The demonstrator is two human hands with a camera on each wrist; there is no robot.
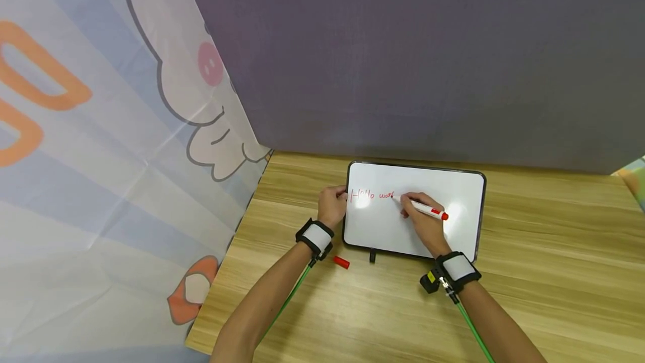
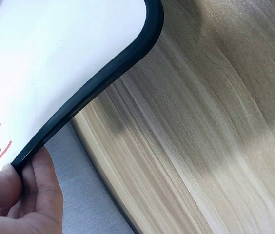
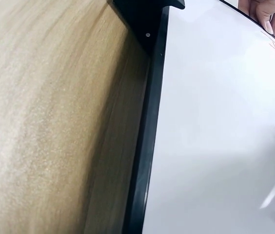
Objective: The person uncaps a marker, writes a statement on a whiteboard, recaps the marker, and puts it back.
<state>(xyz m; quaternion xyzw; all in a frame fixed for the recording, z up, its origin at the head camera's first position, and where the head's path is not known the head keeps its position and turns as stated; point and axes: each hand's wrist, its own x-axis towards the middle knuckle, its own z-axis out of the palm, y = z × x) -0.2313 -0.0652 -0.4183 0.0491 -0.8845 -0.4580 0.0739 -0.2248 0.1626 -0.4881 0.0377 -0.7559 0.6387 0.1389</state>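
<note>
A small whiteboard [image 1: 378, 226] with a black frame leans at a slant over the table, with red handwriting [image 1: 363, 195] reading "Hello" and the start of "world" near its top left. My left hand [image 1: 331, 206] holds the board's left edge; in the left wrist view the thumb [image 2: 1, 187] lies on the front and the fingers are behind the frame. In my right hand [image 1: 428, 231] is a white marker [image 1: 423, 208] with a red end, its tip at the last letter. The right wrist view barely catches the right hand, and the marker is out of sight there.
A red marker cap [image 1: 341, 262] lies on the wooden table [image 1: 544, 251], near the board's lower left. A black support foot [image 1: 372, 255] sticks out from the board's bottom edge. Behind the table rises a grey panel [image 1: 403, 60]; a printed cloth [image 1: 126, 195] hangs at the left.
</note>
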